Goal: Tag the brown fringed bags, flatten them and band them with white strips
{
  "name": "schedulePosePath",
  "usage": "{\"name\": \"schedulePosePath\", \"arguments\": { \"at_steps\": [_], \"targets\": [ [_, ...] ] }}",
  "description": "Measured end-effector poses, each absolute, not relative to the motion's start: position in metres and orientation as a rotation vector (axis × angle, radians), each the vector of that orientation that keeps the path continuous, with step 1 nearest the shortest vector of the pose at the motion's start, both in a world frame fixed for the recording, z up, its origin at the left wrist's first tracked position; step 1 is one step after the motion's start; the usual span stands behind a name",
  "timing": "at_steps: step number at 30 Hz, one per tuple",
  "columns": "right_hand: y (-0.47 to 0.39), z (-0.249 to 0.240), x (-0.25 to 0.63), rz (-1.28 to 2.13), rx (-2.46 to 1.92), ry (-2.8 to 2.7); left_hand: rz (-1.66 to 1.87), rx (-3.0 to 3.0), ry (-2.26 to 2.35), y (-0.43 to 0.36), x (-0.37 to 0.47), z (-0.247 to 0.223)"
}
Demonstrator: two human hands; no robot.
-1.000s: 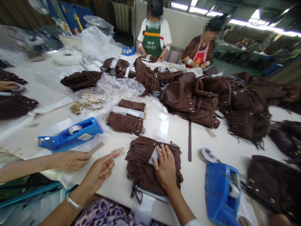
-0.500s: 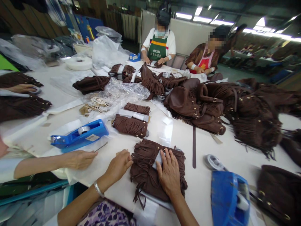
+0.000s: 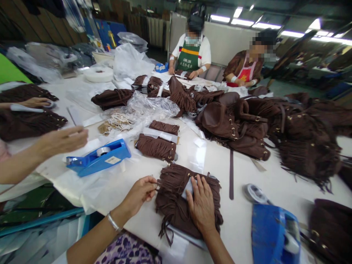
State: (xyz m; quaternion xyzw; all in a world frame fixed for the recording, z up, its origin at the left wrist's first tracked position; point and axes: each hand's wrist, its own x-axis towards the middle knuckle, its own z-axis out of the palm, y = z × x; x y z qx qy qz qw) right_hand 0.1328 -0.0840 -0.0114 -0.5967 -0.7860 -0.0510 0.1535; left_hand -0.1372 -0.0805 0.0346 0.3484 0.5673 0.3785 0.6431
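Observation:
A dark brown fringed bag point(image 3: 172, 205) lies on the table in front of me, with gold eyelets along its upper part. At its left edge, the fingertips of my left hand point(image 3: 139, 196) are pinched on strands of the bag's fringe. My right hand point(image 3: 202, 201) rests flat on the bag, fingers stretched out, partly over a pale grey piece point(image 3: 188, 189) that sticks out beside them. Under the bag's lower edge a pale sheet point(image 3: 180, 234) shows. Just beyond it lies a rolled fringed bag point(image 3: 156, 145) with a white band around it.
A blue tape dispenser point(image 3: 100, 157) stands at left, another blue dispenser point(image 3: 275, 233) at right. Brown bags point(image 3: 228, 117) are heaped behind, near crumpled clear plastic point(image 3: 150, 104). A co-worker's hand point(image 3: 60, 141) reaches in from the left. Two people point(image 3: 189, 55) work across the table.
My left hand has drawn slightly away from the bag's left edge, stretching fringe strands. My right hand stays on the bag. The co-worker's hand at left has lifted up and away.

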Motion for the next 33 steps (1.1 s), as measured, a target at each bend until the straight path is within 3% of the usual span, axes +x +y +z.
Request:
{"name": "schedulePosePath", "arguments": {
  "at_steps": [10, 17, 23, 33],
  "targets": [
    [-0.085, -0.009, 0.131, -0.119, -1.764, -2.274, 0.802, 0.972, 1.484, -0.082, -0.142, 0.014],
    [-0.085, -0.008, 0.130, -0.098, -1.769, -2.258, 0.592, 1.446, 1.915, -0.093, -0.199, 0.041],
    [-0.086, -0.006, 0.130, -0.126, -1.759, -2.255, 0.556, 1.778, 1.659, -0.068, -0.143, 0.027],
    [-0.085, -0.007, 0.131, -0.120, -1.750, -2.261, 0.601, 1.534, 1.590, -0.054, -0.137, 0.013]
  ]
}}
